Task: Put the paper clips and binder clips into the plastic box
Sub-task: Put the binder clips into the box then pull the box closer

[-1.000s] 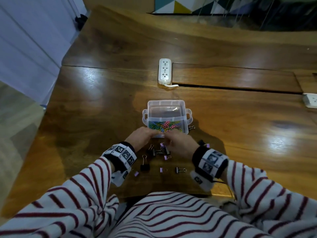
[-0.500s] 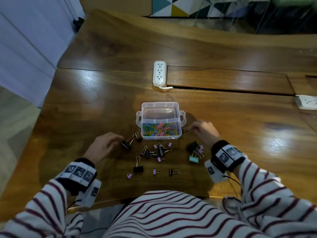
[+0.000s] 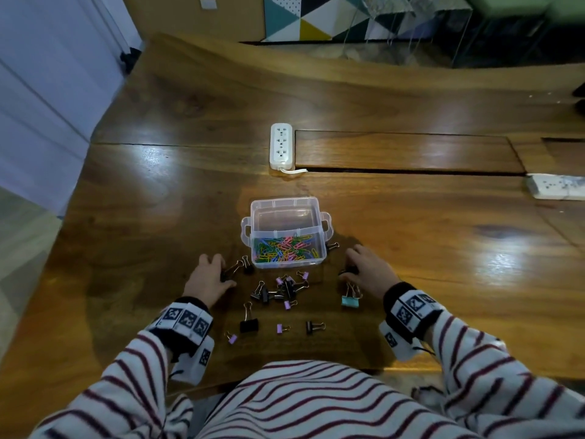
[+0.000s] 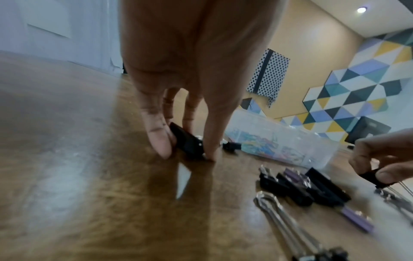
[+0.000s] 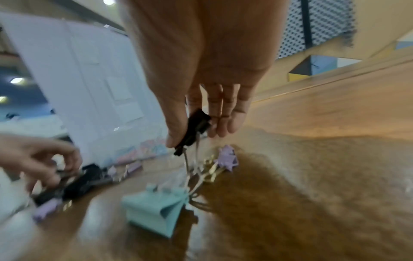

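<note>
- Head view: left of the plastic box (image 3: 286, 231), the left hand (image 3: 207, 277) pinches a black binder clip (image 4: 186, 142) between thumb and fingers, low on the wooden table (image 3: 133, 217), with bare wood beyond it to the left edge.
- Inside the box lie coloured paper clips (image 3: 286, 250); in front of it, loose binder clips (image 3: 280, 291).
- Right of the box, the right hand (image 3: 368, 270) pinches a second black clip (image 5: 196, 128) above a teal clip (image 3: 350, 301).
- Behind the box sits a white power strip (image 3: 281, 145).
</note>
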A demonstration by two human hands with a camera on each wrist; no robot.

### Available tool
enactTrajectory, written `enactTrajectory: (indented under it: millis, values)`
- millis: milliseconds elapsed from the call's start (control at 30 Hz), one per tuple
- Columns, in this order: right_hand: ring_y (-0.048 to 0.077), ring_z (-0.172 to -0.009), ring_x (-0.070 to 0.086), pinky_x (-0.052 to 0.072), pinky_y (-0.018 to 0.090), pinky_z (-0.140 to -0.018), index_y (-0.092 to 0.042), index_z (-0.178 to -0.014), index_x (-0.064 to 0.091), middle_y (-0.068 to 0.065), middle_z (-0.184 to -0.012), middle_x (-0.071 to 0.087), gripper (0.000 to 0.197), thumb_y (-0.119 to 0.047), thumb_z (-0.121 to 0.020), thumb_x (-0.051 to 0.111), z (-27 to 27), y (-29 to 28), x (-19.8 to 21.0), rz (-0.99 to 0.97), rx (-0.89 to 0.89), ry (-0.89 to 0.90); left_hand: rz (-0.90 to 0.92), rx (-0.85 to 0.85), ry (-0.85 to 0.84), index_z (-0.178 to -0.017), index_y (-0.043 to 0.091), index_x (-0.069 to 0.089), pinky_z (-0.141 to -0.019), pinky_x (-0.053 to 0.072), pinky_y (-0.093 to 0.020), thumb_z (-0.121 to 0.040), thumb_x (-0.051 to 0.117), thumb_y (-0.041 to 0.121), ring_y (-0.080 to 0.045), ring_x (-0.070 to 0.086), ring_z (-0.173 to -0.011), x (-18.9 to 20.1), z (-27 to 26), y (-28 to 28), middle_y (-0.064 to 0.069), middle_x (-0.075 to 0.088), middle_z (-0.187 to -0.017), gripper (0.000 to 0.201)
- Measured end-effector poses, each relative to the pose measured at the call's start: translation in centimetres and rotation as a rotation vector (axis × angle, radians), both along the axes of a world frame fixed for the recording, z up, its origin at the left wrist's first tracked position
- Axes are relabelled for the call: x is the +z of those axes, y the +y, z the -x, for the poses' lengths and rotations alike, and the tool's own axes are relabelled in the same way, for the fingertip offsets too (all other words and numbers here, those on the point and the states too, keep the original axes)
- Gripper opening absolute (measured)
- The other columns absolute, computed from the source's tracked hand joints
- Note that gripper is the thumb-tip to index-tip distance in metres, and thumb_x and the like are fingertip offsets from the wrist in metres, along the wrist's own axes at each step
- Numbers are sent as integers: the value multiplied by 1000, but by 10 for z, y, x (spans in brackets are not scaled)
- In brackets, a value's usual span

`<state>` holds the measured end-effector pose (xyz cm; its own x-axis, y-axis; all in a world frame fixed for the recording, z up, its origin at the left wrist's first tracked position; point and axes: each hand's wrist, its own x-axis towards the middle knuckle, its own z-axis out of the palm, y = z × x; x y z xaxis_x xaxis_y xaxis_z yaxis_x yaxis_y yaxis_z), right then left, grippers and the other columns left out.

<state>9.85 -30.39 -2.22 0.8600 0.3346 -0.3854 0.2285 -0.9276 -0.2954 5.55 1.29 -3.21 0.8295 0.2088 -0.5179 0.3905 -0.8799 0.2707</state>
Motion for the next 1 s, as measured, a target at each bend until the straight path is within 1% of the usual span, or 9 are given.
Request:
enactTrajectory:
  millis: [133, 267, 333, 400, 467, 667, 767, 900, 1000]
  values:
    - [20, -85, 62, 54, 21, -63, -13, -98, 53, 10, -100, 63, 21, -18, -81, 65, -8, -16, 7, -504, -407, 63, 27, 96, 15, -111, 12, 48, -91, 46, -38, -81, 65, 23, -29, 51, -104, 7, 0, 23, -14, 42, -121, 36]
    - [11, -64, 65, 56, 17, -57, 2, -110, 54, 25, -97, 60, 23, 1, -87, 53, -36, -22, 21, -1092, -839, 231, 48, 249, -68, -118, 8, 50, -95, 41, -39, -85, 61, 23, -33, 49, -110, 39, -17, 53, -20, 46, -123, 38]
    - [17, -75, 65, 57, 18, -59, 7, -120, 47, 21, -101, 57, 31, 7, -90, 42, -51, -12, 29, -1332, -975, 430, 51, 201, -210, -120, 8, 50, -98, 41, -41, -86, 59, 21, -34, 49, -112, 56, -33, 52, -21, 47, -124, 37]
    - [22, -86, 62, 58, 21, -66, 6, -123, 44, 20, -108, 56, 34, 8, -90, 38, -64, 10, 37, -1406, -951, 525, 82, 45, -370, -120, 11, 51, -101, 42, -42, -85, 60, 18, -32, 51, -113, 68, -52, 35, -18, 47, -124, 37]
    - [21, -88, 62, 58, 22, -69, 3, -123, 46, 21, -116, 55, 35, 9, -89, 41, -77, 37, 42, -1341, -826, 484, 149, -117, -434, -119, 14, 52, -102, 42, -40, -85, 61, 16, -28, 50, -114, 72, -71, 12, -12, 47, -126, 36]
    - [23, -111, 57, 48, 29, -88, -13, -116, 56, 12, -121, 60, 37, 5, -84, 51, -91, 87, 43, -690, -340, 212, 101, -442, -311, -123, 19, 51, -102, 43, -36, -82, 60, 9, -23, 50, -118, 49, -110, -36, -4, 45, -132, 43]
    - [17, -109, 55, 46, 18, -82, -10, -116, 56, 10, -120, 60, 35, 7, -86, 47, -84, 79, 46, -577, -223, 169, 118, -488, -291, -132, 20, 44, -106, 40, -36, -83, 60, 8, -23, 45, -125, 41, -108, -35, -5, 38, -142, 53]
    - [14, -107, 53, 39, 24, -92, -10, -114, 56, 3, -115, 59, 27, -3, -88, 51, -60, 40, 54, -417, -129, 95, 218, -447, -444, -134, 17, 41, -100, 47, -37, -87, 54, 7, -21, 51, -115, 38, -75, -13, -9, 37, -142, 50]
    - [13, -104, 55, 45, 29, -97, -10, -109, 57, 8, -115, 61, 22, -7, -88, 52, -23, 12, 49, -295, 59, 86, 197, -419, -432, -128, 17, 47, -96, 49, -33, -89, 50, 8, -16, 53, -108, 41, -35, 3, -5, 44, -134, 40]
